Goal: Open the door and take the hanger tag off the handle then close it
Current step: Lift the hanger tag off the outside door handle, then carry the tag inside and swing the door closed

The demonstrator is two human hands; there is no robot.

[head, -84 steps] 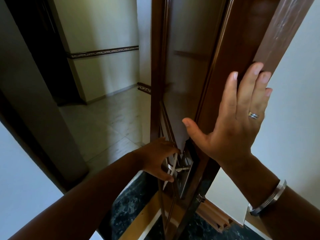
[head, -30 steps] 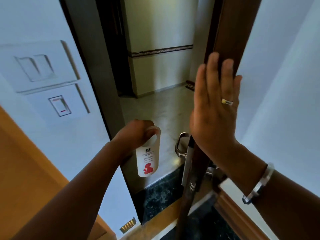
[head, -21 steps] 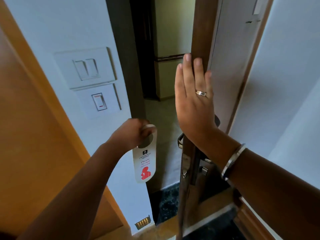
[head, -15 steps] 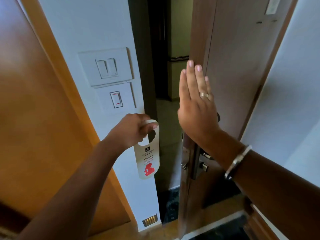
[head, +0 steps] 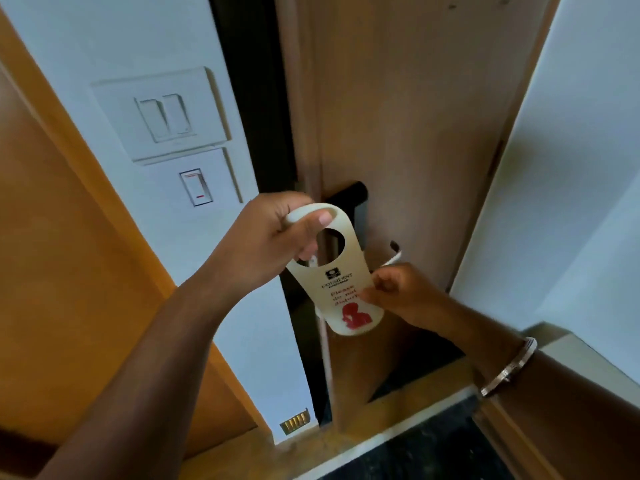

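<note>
The brown wooden door (head: pixel 398 116) stands almost shut, with a narrow dark gap (head: pixel 263 133) left at its left edge. My left hand (head: pixel 273 244) pinches the top loop of the cream hanger tag (head: pixel 341 282), which has red "do not disturb" print and hangs free in front of the door's edge. My right hand (head: pixel 405 292) is curled in a fist just right of the tag, around the end of the silver door handle (head: pixel 393 263). A black lock plate (head: pixel 353 199) sits above the handle.
Two white switch panels (head: pixel 162 112) are on the wall left of the frame. An orange wooden panel (head: pixel 52 237) fills the far left. A pale wall (head: pixel 571 168) and a ledge (head: pixel 581 355) stand to the right. The floor (head: pixel 433 455) is dark stone.
The door has swung from wide open to nearly shut. My right hand left the door's face and dropped onto the handle. My left hand pulled the tag off the outside handle and brought it inside.
</note>
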